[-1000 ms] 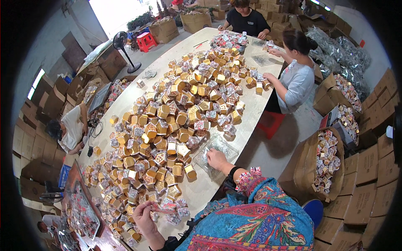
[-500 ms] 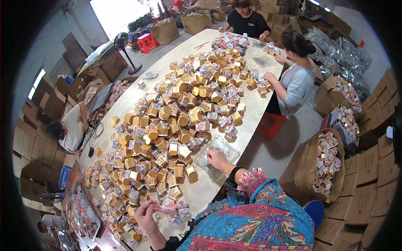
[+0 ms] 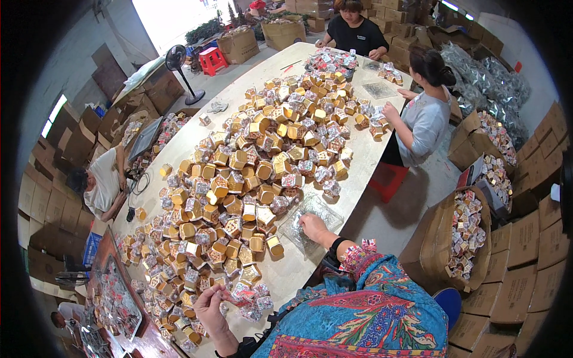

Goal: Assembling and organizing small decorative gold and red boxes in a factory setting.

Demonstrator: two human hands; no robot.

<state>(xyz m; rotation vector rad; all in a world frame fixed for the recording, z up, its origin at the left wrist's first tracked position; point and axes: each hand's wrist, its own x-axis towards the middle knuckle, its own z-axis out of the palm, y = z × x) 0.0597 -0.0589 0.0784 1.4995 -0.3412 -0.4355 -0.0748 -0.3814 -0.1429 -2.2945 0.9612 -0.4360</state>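
My left hand point(image 3: 212, 310) is raised at the table's near edge, thumb and fingertips pinched on a thin red strip point(image 3: 231, 296). Just beyond those fingertips lies a little cluster of small silver-and-red pieces point(image 3: 255, 302). My right hand point(image 3: 313, 228) is closed over a shallow clear tray point(image 3: 329, 213) scattered with fine glittery bits; whatever its fingertips hold is too small to make out. Left of the tray spreads a large heap of small house-shaped pieces point(image 3: 233, 203) with gold bases and patterned sides. One gold-based piece point(image 3: 275, 246) lies close to the tray.
The pale table point(image 3: 352, 173) curves away to two people point(image 3: 424, 113) working at its far end. A cardboard box of similar pieces point(image 3: 444, 238) stands on my right, with stacked cartons point(image 3: 513, 286) behind. On the left are a dark tray point(image 3: 122, 298), another person point(image 3: 104, 185) and a fan point(image 3: 176, 62).
The view has shifted slightly. My two hands keep nearly the same places and grips. The person in white on the left has brought an arm lower and forward.
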